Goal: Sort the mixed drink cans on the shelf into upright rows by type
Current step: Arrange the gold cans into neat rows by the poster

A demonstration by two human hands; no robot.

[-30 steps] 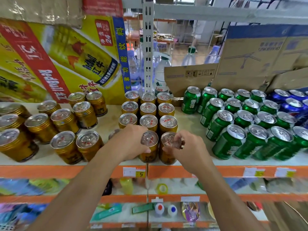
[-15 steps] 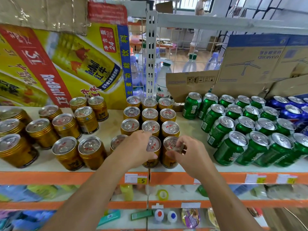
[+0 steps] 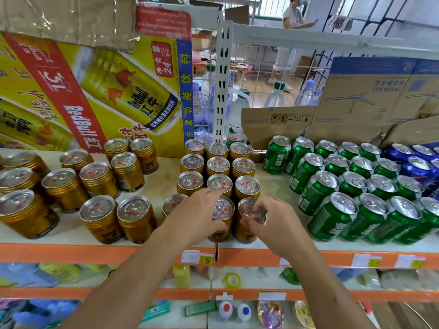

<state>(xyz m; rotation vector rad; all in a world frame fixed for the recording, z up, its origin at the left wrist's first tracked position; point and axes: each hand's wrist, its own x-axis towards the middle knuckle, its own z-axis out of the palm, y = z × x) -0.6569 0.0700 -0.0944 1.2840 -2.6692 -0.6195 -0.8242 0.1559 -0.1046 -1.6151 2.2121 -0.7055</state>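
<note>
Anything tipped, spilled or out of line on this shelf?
Nothing is tipped or spilled. The loose gold cans on the left stand in an uneven cluster, apart from the tidy gold block in the centre. The green cans sit in even rows.

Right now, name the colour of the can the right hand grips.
Gold, with a silver lid: the can in the right hand, head view.

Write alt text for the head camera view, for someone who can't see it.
At a shelf of drink cans, the left hand grips the middle gold can and the right hand pinches the right gold can in the front row. Loose gold cans stand left; green cans and blue cans stand right.
</note>
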